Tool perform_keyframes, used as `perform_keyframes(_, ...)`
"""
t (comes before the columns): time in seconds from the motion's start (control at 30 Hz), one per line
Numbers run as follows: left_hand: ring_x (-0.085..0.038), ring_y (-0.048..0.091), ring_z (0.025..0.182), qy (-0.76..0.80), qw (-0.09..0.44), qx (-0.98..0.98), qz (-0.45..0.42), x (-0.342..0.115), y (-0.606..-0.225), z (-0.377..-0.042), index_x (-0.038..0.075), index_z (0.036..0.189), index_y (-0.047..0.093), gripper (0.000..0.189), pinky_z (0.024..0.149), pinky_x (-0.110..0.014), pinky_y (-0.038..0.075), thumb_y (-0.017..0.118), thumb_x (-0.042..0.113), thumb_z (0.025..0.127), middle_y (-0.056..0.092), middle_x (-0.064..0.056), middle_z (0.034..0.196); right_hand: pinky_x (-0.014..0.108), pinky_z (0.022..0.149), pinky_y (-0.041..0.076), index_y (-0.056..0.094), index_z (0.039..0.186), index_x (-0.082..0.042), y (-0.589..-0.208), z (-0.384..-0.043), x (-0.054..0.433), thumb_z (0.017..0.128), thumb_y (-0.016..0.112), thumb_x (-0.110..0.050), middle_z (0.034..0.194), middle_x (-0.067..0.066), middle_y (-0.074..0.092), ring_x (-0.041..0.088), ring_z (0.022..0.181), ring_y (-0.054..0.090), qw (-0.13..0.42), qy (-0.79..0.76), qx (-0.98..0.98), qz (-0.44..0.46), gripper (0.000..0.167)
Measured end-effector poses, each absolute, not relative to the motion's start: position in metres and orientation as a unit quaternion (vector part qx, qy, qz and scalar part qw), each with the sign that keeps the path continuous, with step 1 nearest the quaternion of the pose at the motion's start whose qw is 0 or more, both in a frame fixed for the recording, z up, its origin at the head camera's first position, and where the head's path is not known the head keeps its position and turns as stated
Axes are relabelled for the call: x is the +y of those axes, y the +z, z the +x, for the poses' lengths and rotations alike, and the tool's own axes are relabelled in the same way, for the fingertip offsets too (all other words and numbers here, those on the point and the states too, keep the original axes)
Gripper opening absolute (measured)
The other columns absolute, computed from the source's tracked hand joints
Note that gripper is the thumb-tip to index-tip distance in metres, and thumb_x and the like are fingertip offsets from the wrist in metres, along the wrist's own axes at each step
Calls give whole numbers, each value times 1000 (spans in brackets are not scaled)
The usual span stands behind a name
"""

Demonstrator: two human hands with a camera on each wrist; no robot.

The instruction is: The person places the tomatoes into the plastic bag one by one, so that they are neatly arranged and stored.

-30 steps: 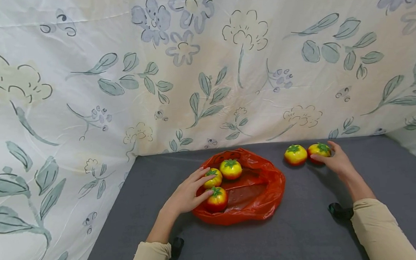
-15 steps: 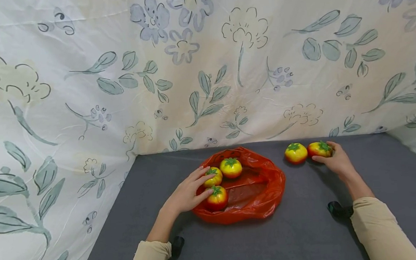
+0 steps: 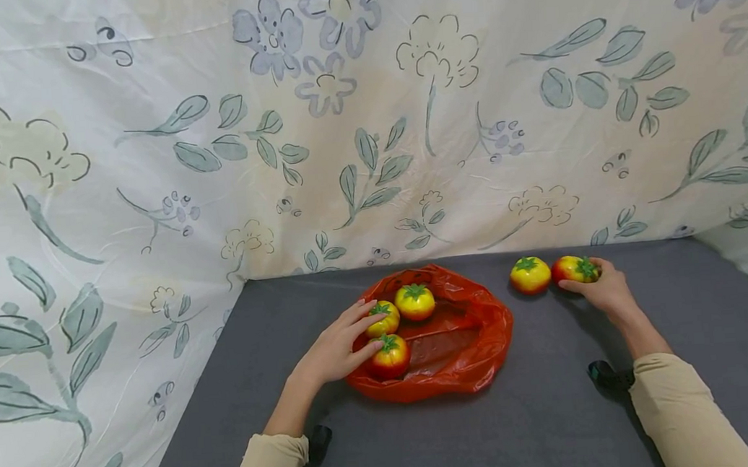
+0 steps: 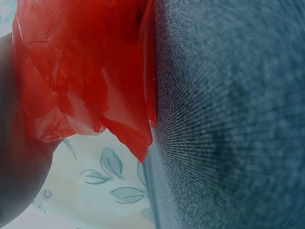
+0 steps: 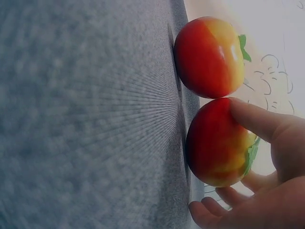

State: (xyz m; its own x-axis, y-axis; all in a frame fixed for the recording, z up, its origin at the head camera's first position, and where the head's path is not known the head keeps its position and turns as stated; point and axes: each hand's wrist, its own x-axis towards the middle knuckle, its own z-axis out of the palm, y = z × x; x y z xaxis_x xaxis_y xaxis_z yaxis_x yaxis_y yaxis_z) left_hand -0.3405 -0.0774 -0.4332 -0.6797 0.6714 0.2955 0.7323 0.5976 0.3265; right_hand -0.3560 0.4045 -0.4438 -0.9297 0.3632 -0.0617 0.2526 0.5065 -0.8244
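Dark-grey table (image 3: 492, 435) — red plastic bag (image 3: 495, 333), upright red-yellow fruit (image 3: 530, 277), tilted fruit (image 3: 567, 269)

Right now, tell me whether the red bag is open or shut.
Open: the red bag gapes wide in the head view, showing three fruits inside.

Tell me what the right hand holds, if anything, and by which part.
The rightmost fruit, by its sides: the right hand has its thumb on the near side, fingers at the right side.

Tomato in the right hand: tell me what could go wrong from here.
The tilted tomato might slip from the right hand and roll away. The neighbouring tomato sits close enough to be knocked. The red plastic bag has a crumpled rim, which may fold inward.
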Motion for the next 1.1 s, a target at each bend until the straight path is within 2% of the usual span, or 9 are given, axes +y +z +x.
perform_keyframes(0.17, -23, 22, 141, -213, 71, -892, -393, -77, -434, -341, 15, 138, 52, 51, 108, -49, 27, 61, 36, 93, 34, -8, 150, 61, 103, 23, 2, 145, 13, -445, -356, 405, 89, 67, -34, 144, 41, 10, 51, 125, 22, 59, 474, -862, -170, 98)
perform_keyframes(0.47, -23, 21, 141, -211, 71, -893, -392, -77, -434, -341, 15, 138, 52, 51, 108, -49, 27, 61, 36, 93, 34, -7, 151, 62, 100, 25, 4, 146, 11, -443, -353, 405, 87, 67, -42, 141, 43, 6, 54, 123, 20, 58, 467, -861, -196, 101)
perform_keyframes(0.73, -23, 22, 141, -209, 72, -892, -393, -77, -433, -341, 14, 138, 53, 50, 108, -48, 27, 61, 36, 93, 35, -8, 150, 63, 100, 27, 6, 148, 8, -440, -349, 402, 88, 66, -39, 143, 39, 4, 54, 123, 20, 73, 476, -845, -233, 96)
perform_keyframes(0.77, -23, 23, 141, -209, 72, -892, -393, -77, -433, -341, 14, 138, 53, 50, 108, -48, 27, 61, 35, 93, 35, -8, 150, 61, 95, 31, 7, 148, 7, -441, -350, 403, 88, 67, -38, 143, 38, 5, 53, 123, 21, 80, 477, -842, -239, 96)
perform_keyframes(0.9, -24, 24, 140, -211, 72, -892, -394, -76, -432, -340, 14, 137, 53, 50, 108, -49, 28, 61, 35, 92, 35, -8, 150, 63, 94, 32, 9, 149, 5, -452, -358, 413, 83, 71, -47, 144, 38, 4, 53, 122, 20, 93, 482, -836, -247, 104)
perform_keyframes(1.1, -25, 24, 140, -212, 70, -891, -396, -77, -431, -340, 14, 138, 53, 50, 108, -49, 27, 61, 35, 93, 35, -9, 150, 64, 97, 29, 5, 151, 2, -490, -384, 444, 75, 64, -68, 145, 37, 2, 53, 122, 22, 93, 456, -853, -238, 118)
